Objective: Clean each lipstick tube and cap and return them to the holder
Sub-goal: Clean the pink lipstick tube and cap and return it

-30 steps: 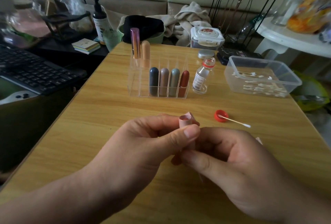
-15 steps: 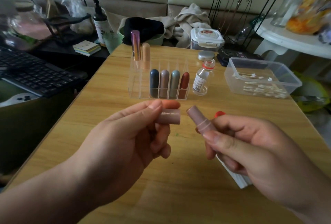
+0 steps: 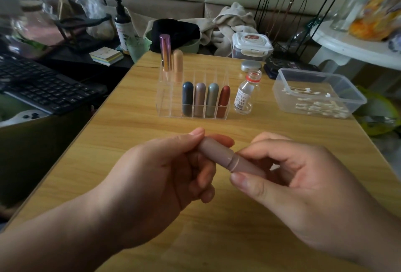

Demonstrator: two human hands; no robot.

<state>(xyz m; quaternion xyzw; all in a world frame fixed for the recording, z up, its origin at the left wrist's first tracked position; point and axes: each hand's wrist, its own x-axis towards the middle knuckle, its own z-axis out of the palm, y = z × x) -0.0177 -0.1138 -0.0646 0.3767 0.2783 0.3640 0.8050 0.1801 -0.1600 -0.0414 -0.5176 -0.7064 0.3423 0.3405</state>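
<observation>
Cap [image 3: 213, 152] and tube [image 3: 246, 166] are now joined; half a second ago they were apart, one per hand. Left hand [image 3: 156, 176] pinches the pink cap between thumb and fingers, right hand [image 3: 293, 184] pinches the tube's base. Hands are close together, above the wooden table [image 3: 130, 141], near the clear holder [image 3: 167, 98]. Holder has four lipsticks in the front row and two at back left. Small open vial [image 3: 245, 95] stands just beside its right end.
</observation>
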